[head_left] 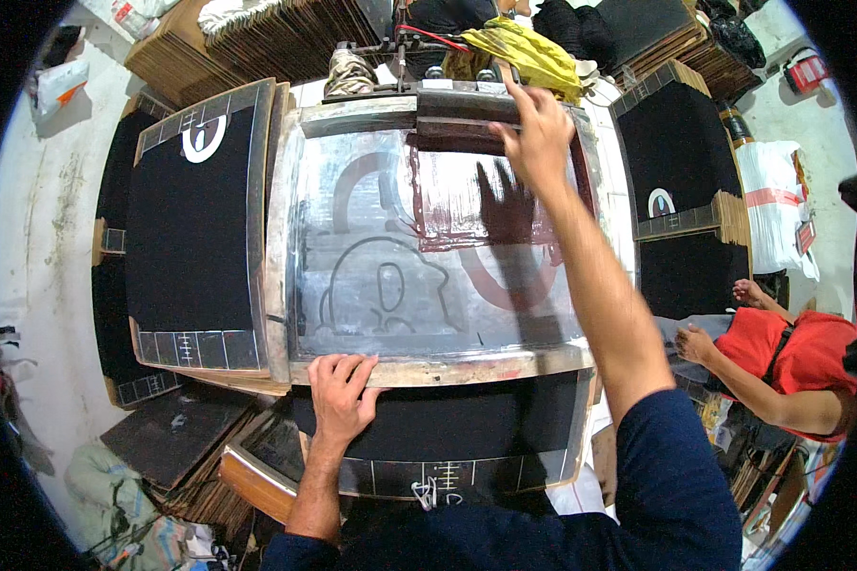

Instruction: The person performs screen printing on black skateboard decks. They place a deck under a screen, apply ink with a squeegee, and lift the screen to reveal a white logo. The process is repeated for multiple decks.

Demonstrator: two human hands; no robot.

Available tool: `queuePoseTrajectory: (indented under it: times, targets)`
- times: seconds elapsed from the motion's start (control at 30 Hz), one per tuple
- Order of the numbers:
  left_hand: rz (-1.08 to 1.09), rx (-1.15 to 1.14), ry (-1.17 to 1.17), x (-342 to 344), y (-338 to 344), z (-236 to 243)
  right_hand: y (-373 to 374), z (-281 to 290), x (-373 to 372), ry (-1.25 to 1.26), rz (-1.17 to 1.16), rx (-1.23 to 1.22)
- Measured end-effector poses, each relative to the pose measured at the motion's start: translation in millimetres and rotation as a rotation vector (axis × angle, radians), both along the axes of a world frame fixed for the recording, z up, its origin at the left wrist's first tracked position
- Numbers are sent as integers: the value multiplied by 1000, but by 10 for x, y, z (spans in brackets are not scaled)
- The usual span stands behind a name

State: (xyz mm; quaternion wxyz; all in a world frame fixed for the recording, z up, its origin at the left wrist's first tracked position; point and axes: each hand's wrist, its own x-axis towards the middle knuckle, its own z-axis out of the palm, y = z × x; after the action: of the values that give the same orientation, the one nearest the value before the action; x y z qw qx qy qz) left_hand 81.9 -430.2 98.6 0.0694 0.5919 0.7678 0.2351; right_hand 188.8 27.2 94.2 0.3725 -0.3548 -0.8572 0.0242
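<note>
A screen printing frame (438, 369) with a wooden rim and pale mesh lies before me. Its mesh shows faint curved shapes, a rounded outlined figure at lower left, and dark maroon ink in the upper right part. My left hand (343, 395) grips the near rim, fingers on top and thumb to the right. At the far end a squeegee (462, 131), its lower edge dark with ink, leans against the far rim. My right hand (543, 138) is beside its right end, thumb and index finger apart; it appears to hold nothing. A black cloth panel (438, 423) shows under the near rim.
Black panels on boards (195, 238) flank the frame at left, and more black panels (681, 152) lie at right. A yellow cloth (528, 52) hangs beyond the far rim. Stacked boards (286, 38) stand behind. At right is a co-worker in a red shirt (781, 347).
</note>
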Motion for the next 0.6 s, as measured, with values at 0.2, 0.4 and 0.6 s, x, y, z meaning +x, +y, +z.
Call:
queuePoseTrajectory:
  times: [0.2,0.4,0.6]
  targets:
    - [-38,43,-1,-19,112,351,-2560,276,1076,-81,-16,-300]
    - [-170,104,162,-319,392,1711,-2602,1334,983,65,-50,22]
    - [331,948,348,-1090,363,1689,-1711,2861,520,128,-98,115]
